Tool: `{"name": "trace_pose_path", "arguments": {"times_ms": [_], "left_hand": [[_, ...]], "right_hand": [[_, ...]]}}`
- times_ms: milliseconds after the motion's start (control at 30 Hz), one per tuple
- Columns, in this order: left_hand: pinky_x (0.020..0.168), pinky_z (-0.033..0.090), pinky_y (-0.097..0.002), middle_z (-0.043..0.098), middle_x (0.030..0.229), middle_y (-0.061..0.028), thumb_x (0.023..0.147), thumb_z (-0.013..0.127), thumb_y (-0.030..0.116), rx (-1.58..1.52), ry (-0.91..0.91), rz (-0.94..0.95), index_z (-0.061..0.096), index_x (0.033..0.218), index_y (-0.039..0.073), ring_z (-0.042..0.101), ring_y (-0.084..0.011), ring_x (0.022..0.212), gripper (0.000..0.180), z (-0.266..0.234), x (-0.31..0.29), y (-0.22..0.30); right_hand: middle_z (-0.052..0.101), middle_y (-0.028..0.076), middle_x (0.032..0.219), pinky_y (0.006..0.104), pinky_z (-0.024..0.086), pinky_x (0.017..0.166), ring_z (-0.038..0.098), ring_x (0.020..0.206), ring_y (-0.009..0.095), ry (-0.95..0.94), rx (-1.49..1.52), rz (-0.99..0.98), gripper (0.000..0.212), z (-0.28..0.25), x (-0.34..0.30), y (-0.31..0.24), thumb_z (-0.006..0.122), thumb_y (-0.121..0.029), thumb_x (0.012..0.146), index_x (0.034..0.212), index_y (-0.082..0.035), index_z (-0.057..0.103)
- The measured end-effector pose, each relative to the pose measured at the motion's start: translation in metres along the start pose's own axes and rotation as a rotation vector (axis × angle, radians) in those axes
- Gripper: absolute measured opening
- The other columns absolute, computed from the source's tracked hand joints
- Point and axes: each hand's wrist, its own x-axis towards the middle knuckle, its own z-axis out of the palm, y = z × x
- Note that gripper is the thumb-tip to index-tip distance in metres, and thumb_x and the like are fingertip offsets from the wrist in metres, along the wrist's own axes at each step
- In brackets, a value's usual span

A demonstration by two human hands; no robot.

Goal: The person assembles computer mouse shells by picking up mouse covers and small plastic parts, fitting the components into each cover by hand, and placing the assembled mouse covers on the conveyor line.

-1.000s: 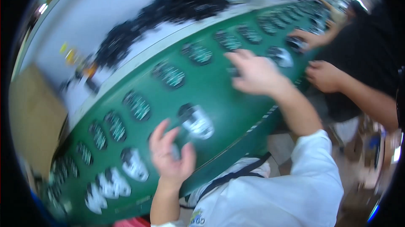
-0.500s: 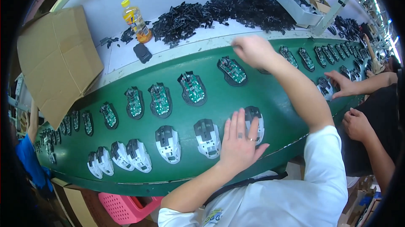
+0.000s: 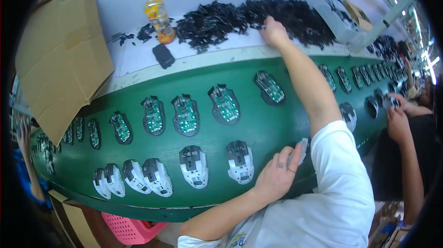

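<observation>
My left hand (image 3: 278, 173) is closed around a grey-white mouse shell (image 3: 303, 150), tilted up off the green conveyor belt (image 3: 184, 105); my fingers cover much of it. My right arm stretches over the belt to the shelf. There my right hand (image 3: 275, 32) is at the front edge of a heap of small black plastic parts (image 3: 207, 23), fingers curled, and what they pinch is hidden. Left of my left hand lies a mouse shell with a black top (image 3: 240, 162). Nearest below my right hand on the belt is a mouse base with a green circuit board (image 3: 270, 88).
Several more mouse bases (image 3: 186, 115) and shells (image 3: 157, 177) line the belt. On the shelf are a yellow-capped bottle (image 3: 159, 18), a black block (image 3: 163, 56) and a grey bin (image 3: 335, 17). Cardboard (image 3: 64, 49) leans at left. A co-worker's hands (image 3: 399, 114) work at right.
My right hand has moved farther away, from above the belt to the black heap. My left hand has gone from lying over a shell to gripping and lifting it rightward. The view has shifted.
</observation>
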Motion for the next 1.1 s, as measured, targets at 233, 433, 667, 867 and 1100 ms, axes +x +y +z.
{"name": "trace_pose_path", "arguments": {"times_ms": [233, 433, 667, 867, 1100], "left_hand": [[0.085, 0.051, -0.0418, 0.065, 0.099, -0.0188, 0.065, 0.064, -0.002, 0.017, -0.024, 0.095, 0.051, 0.140, -0.007, 0.063, -0.0349, 0.097, 0.076, -0.001, -0.006, -0.017], [0.099, 0.045, -0.0541, 0.057, 0.127, -0.0240, 0.061, 0.070, 0.007, 0.094, -0.030, 0.148, 0.065, 0.114, 0.004, 0.052, -0.0444, 0.119, 0.053, 0.002, 0.013, 0.002], [0.102, 0.045, -0.0570, 0.056, 0.132, -0.0292, 0.072, 0.080, 0.031, 0.150, -0.174, 0.159, 0.064, 0.108, 0.002, 0.055, -0.0499, 0.123, 0.049, 0.005, 0.003, 0.002], [0.097, 0.052, -0.0437, 0.051, 0.139, -0.0283, 0.067, 0.094, 0.023, -0.232, 0.057, -0.106, 0.056, 0.111, 0.004, 0.062, -0.0430, 0.116, 0.061, -0.013, 0.001, -0.004], [0.075, 0.062, -0.0388, 0.049, 0.143, -0.0317, 0.070, 0.077, 0.002, 0.066, 0.250, 0.016, 0.053, 0.135, -0.005, 0.067, -0.0438, 0.109, 0.070, -0.030, 0.008, -0.003]], "right_hand": [[0.072, 0.018, 0.095, 0.0414, 0.055, 0.087, 0.068, 0.092, 0.035, 0.256, 0.797, -0.336, 0.020, -0.047, -0.112, -0.050, 0.063, -0.008, 0.084, 0.098, -0.004, 0.076], [0.073, 0.014, 0.103, 0.0378, 0.060, 0.078, 0.073, 0.090, 0.030, 0.237, 0.986, -0.604, 0.028, -0.114, -0.284, -0.009, 0.071, 0.002, 0.085, 0.113, -0.004, 0.072], [0.070, 0.013, 0.114, 0.0313, 0.058, 0.082, 0.070, 0.098, 0.021, 0.257, 1.008, -0.410, 0.019, -0.127, -0.324, 0.042, 0.074, 0.003, 0.086, 0.103, -0.004, 0.077], [0.070, 0.011, 0.110, 0.0273, 0.058, 0.086, 0.069, 0.098, 0.016, 0.072, 1.319, -0.224, 0.022, -0.142, -0.320, 0.049, 0.069, 0.008, 0.089, 0.109, 0.000, 0.075], [0.070, 0.010, 0.099, 0.0285, 0.059, 0.070, 0.070, 0.082, 0.016, 0.122, 1.040, -0.587, 0.020, -0.153, -0.338, 0.041, 0.076, 0.005, 0.082, 0.099, -0.004, 0.079]]}}
